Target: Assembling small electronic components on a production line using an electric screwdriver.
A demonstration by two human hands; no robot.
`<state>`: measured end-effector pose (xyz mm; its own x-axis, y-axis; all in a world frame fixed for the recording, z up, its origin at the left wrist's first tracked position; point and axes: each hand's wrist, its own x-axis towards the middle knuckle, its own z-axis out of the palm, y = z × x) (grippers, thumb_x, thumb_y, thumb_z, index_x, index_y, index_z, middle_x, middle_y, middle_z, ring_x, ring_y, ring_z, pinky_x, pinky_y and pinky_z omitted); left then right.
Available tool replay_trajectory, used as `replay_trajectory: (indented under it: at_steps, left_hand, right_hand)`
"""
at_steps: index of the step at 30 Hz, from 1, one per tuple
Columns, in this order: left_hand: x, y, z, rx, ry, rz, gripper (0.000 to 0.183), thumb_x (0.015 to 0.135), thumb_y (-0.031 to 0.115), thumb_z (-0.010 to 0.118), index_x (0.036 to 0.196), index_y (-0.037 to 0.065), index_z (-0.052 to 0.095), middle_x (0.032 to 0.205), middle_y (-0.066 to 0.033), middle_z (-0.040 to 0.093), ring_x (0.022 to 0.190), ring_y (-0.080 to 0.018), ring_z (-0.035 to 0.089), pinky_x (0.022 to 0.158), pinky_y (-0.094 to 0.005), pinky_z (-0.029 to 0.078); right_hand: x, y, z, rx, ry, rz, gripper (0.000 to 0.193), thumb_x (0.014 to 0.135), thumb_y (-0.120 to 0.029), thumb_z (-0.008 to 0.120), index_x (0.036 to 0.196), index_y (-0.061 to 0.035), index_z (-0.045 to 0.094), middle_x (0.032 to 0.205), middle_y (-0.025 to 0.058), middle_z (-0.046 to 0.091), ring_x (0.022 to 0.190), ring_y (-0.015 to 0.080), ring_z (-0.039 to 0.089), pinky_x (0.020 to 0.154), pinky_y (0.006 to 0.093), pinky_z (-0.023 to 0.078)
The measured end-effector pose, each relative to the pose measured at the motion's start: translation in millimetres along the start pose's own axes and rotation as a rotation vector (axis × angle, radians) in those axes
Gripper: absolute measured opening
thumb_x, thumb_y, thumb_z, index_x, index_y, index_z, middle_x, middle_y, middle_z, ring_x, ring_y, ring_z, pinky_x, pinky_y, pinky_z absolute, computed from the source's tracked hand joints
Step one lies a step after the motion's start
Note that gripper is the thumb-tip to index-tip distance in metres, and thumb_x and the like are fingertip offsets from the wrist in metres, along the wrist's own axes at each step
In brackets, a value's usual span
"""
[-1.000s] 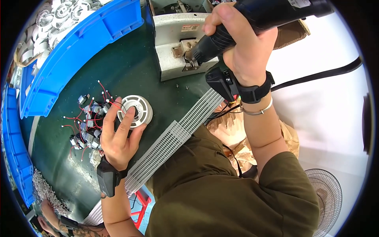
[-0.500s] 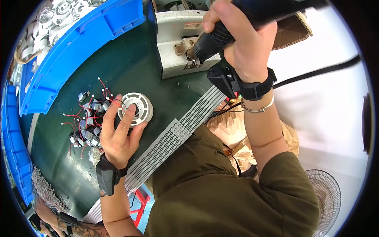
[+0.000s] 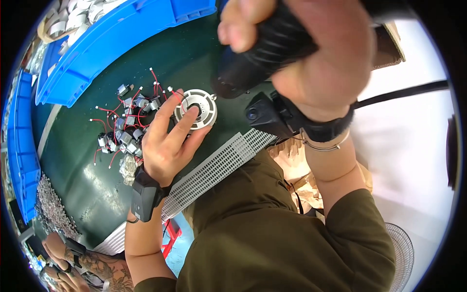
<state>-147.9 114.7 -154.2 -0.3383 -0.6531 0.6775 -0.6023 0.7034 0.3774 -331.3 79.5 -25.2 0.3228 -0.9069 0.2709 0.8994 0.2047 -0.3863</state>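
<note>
My left hand (image 3: 163, 151) grips a white round plastic housing (image 3: 209, 109) with a spoked rim, lying on the green table (image 3: 102, 180). Two fingers reach over its face and into its centre, while the thumb presses the near side. A black electric screwdriver (image 3: 265, 51) is wrapped in my right hand (image 3: 331, 58), which motion has blurred. Its nose slants down beside the housing's right rim, where a small shiny bit shows; whether they touch I cannot tell. Just left of my fingers lies a heap of small motors (image 3: 129, 138) with red wires.
Blue bins (image 3: 131, 29) line the far and left sides, one heaped with white plastic parts (image 3: 73, 19). A perforated strip (image 3: 209, 170) edges the table before me. Small metal pieces (image 3: 53, 207) are piled at left, near another person's tattooed arm (image 3: 104, 267). A fan (image 3: 401, 258) stands at right.
My right hand has brought the screwdriver from the pale metal device down and left to the housing. The view has shifted, and the device is now hidden. My left hand keeps its hold.
</note>
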Motion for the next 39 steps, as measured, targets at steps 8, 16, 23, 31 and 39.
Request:
replay_trajectory:
  at_steps: [8, 16, 23, 31, 39]
  left_hand:
    - [-2.4, -0.2, 0.9, -0.078, 0.040, -0.023, 0.037, 0.063, 0.010, 0.082, 0.096, 0.002, 0.067, 0.113, -0.0199, 0.058, 0.085, -0.0296, 0.066, 0.067, -0.0338, 0.056]
    - [-2.0, -1.1, 1.9, -0.056, 0.036, -0.015, 0.036, 0.064, 0.014, 0.082, 0.094, 0.002, 0.067, 0.113, -0.0184, 0.058, 0.083, -0.0283, 0.065, 0.066, -0.0339, 0.055]
    - [-3.4, -3.3, 1.6, -0.054, 0.025, -0.024, 0.036, 0.063, 0.015, 0.082, 0.094, 0.003, 0.067, 0.114, -0.0173, 0.057, 0.081, -0.0278, 0.064, 0.065, -0.0332, 0.055]
    - [-3.7, -3.3, 3.8, -0.078, 0.015, -0.034, 0.037, 0.064, 0.017, 0.082, 0.095, 0.003, 0.067, 0.114, -0.0168, 0.057, 0.082, -0.0276, 0.064, 0.065, -0.0339, 0.054]
    - [-3.8, -2.8, 3.7, -0.074, 0.017, -0.031, 0.039, 0.063, 0.017, 0.082, 0.096, 0.003, 0.067, 0.114, -0.0175, 0.057, 0.082, -0.0278, 0.064, 0.065, -0.0340, 0.054]
  right_hand:
    - [5.7, 18.8, 17.0, -1.032, 0.139, -0.212, 0.043, 0.078, 0.001, 0.069, 0.115, 0.0074, 0.047, 0.071, 0.0059, 0.063, 0.058, 0.0098, 0.058, 0.052, 0.0218, 0.044]
    - [21.1, 23.8, -3.6, -0.894, -0.266, -0.417, 0.041, 0.078, 0.003, 0.066, 0.114, 0.0076, 0.047, 0.071, 0.0072, 0.061, 0.058, 0.0125, 0.058, 0.054, 0.0251, 0.047]
    - [12.9, 27.1, 13.8, -0.990, 0.161, -0.192, 0.040, 0.079, 0.002, 0.065, 0.113, 0.0090, 0.046, 0.072, 0.0068, 0.061, 0.058, 0.0131, 0.058, 0.054, 0.0255, 0.047]
    - [20.8, 17.2, -8.1, -0.985, -0.026, -0.238, 0.046, 0.081, 0.000, 0.064, 0.119, 0.0116, 0.039, 0.071, 0.0079, 0.060, 0.057, 0.0136, 0.058, 0.055, 0.0240, 0.046]
    - [20.2, 24.3, -13.0, -0.968, -0.008, -0.217, 0.040, 0.074, 0.008, 0.066, 0.110, 0.0058, 0.048, 0.092, 0.0091, 0.058, 0.062, 0.0114, 0.056, 0.057, 0.0225, 0.046]
